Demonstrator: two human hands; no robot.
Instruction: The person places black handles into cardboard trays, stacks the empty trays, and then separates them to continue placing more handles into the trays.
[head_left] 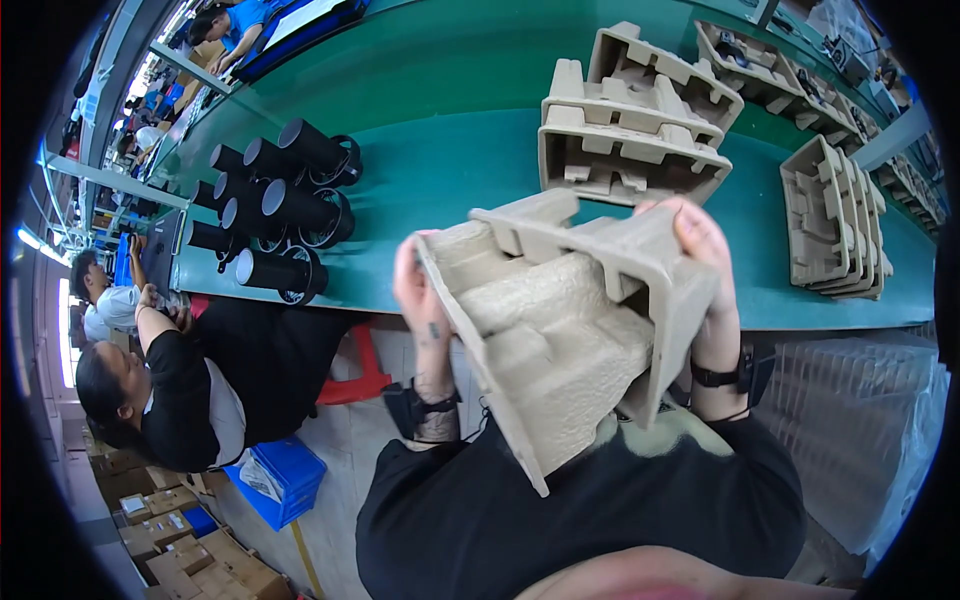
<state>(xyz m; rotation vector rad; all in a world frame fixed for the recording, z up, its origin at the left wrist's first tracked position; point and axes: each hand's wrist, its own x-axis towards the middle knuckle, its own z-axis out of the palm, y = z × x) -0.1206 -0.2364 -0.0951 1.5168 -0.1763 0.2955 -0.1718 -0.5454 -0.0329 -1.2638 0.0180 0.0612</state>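
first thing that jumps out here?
A moulded pulp tray, tilted up mid-frame, gripped by the left hand and the right hand. Behind it, on the green bench, are stacked pulp trays; black cylinders cluster to the left.

A pulp tray is held just in front of the table. On the table, cylinders are laid at the left, a tray stack behind the held tray, and another stack at the right.

Rough, matt moulded paper pulp in the tray; smooth green table; black matt-looking cylinders, material unclear.
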